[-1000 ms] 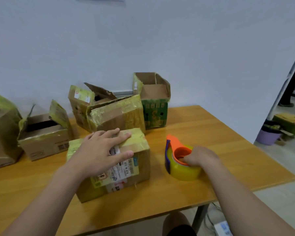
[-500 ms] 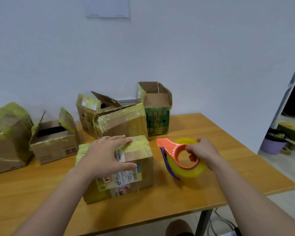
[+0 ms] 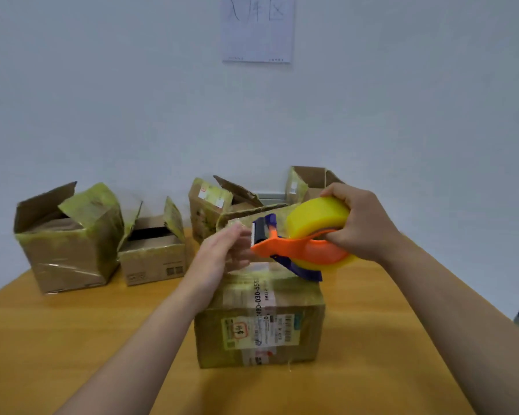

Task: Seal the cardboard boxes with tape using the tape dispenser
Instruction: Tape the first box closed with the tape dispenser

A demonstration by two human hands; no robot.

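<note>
A closed cardboard box with shipping labels stands on the wooden table right in front of me. My right hand grips the orange tape dispenser with its yellow tape roll, held in the air above the box's top. The dispenser's serrated blade end points left. My left hand hovers above the box's far left edge, fingers straight, fingertips blurred and close to the blade end. Whether they touch the tape end is unclear.
Several other cardboard boxes with raised flaps stand along the wall: a large one at the left, a smaller one beside it, two more behind the dispenser. A paper sheet hangs on the wall.
My right hand has lifted the dispenser off the table and brought it over the box. My left hand has left the box top and risen toward the blade end. The view has moved closer.
</note>
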